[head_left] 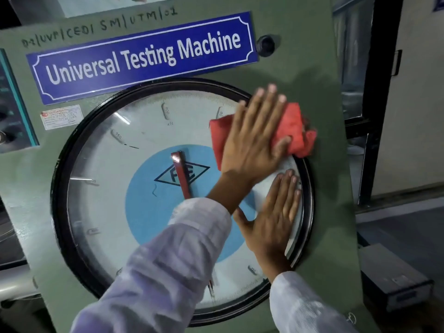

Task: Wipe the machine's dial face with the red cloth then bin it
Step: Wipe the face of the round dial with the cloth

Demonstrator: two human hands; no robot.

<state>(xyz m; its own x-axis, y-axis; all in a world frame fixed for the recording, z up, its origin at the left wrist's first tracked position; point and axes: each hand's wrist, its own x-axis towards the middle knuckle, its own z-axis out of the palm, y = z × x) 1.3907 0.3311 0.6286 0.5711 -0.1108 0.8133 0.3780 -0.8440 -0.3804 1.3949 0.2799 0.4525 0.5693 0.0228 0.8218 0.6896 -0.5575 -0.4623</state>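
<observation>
The wiping step is in hand: the left hand [254,138], fingers spread flat, presses the red cloth [292,131] against the upper right of the dial face [115,188], with the cloth's bunched edge spilling past the black bezel [60,179] onto the green panel [312,75]. The right hand [271,219] lies open and flat on the glass just below, gripping nothing (bracing, it seems). Most of the glass to the left and below appears not yet covered, so the next move likely calls for sweeping the cloth across toward the red pointer [181,174] with steady pressure. No bin is in view.
</observation>
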